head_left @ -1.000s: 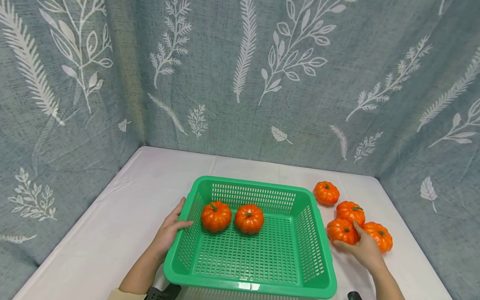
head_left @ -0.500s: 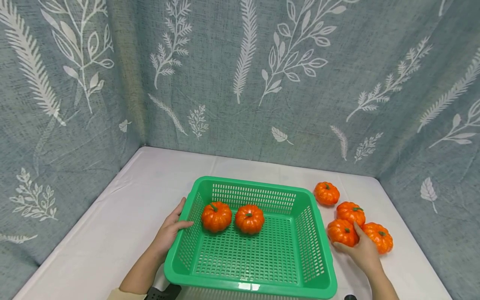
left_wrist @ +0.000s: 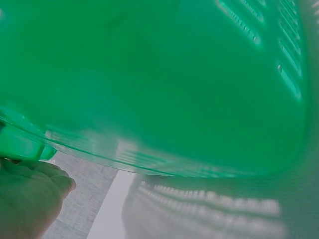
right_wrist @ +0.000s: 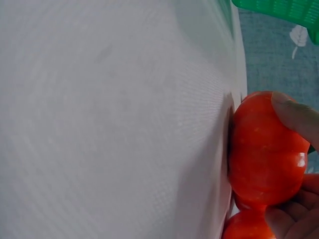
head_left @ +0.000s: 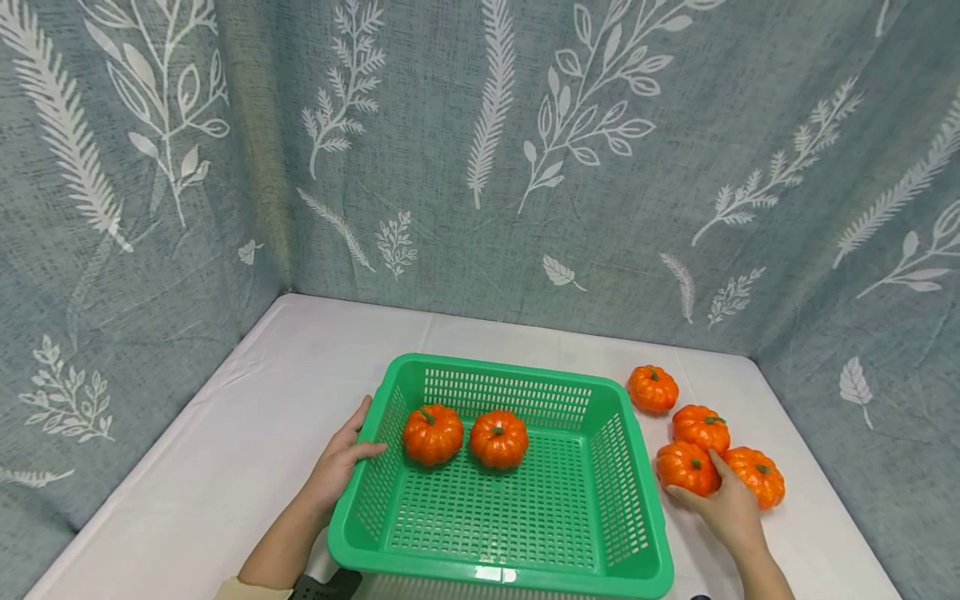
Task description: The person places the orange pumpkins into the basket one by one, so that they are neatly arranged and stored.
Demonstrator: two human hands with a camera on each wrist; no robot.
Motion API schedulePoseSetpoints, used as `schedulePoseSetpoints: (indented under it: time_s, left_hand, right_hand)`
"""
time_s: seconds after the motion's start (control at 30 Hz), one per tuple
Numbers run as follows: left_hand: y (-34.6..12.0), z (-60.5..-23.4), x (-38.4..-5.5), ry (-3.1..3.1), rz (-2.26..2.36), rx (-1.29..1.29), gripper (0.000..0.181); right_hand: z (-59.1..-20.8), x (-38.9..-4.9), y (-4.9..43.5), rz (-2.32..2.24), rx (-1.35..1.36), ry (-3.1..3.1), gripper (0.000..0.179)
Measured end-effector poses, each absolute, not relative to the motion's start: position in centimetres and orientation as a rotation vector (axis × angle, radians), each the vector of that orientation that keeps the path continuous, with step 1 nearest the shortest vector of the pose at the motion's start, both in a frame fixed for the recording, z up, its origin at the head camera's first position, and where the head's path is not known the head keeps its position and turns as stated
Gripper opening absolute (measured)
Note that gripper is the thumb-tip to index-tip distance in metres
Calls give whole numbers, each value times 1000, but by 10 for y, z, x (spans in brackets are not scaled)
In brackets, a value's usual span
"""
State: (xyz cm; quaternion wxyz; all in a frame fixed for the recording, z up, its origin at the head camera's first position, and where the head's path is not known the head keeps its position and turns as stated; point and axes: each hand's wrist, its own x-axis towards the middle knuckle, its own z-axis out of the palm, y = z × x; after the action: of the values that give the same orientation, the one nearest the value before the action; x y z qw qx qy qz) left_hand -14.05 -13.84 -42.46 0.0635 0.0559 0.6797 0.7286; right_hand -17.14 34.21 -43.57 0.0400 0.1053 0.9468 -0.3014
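My left hand (head_left: pixel 335 463) grips the left rim of a green plastic basket (head_left: pixel 651 500), thumb over the edge and fingers along the outside. In the left wrist view, that hand (left_wrist: pixel 32 199) shows at the lower left beside the basket's outer wall (left_wrist: pixel 149 84). To the right of the basket, my right hand (head_left: pixel 724 505) holds a small orange pumpkin (head_left: pixel 684 468) between thumb and fingers. The right wrist view shows this pumpkin (right_wrist: pixel 266 154) low at the white tabletop, thumb on one side and fingertips on the other. Two more pumpkins, one at left (head_left: pixel 432 437) and one beside it (head_left: pixel 498 442), sit inside the basket.
Close around the right hand lie a pumpkin behind (head_left: pixel 701 425) and a pumpkin to the right (head_left: pixel 756 475). Another pumpkin (head_left: pixel 652 388) lies farther back, near the basket's corner. A patterned grey-green curtain (head_left: pixel 450 233) surrounds the white-covered table (head_left: pixel 247 400) at the back and sides.
My right forearm has swung slightly left, and the pumpkin in that hand has shifted very little. The left hand and the basket stay as they were.
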Motion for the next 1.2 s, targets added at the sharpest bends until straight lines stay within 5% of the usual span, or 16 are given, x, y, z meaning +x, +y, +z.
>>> schedulePoseSetpoints:
  time_s: [1.2]
  left_hand:
    - [-139, -425, -140, 2043, 2199, 196, 76]
  right_hand:
    - [-387, -176, 331, -915, 22, 3166, 97]
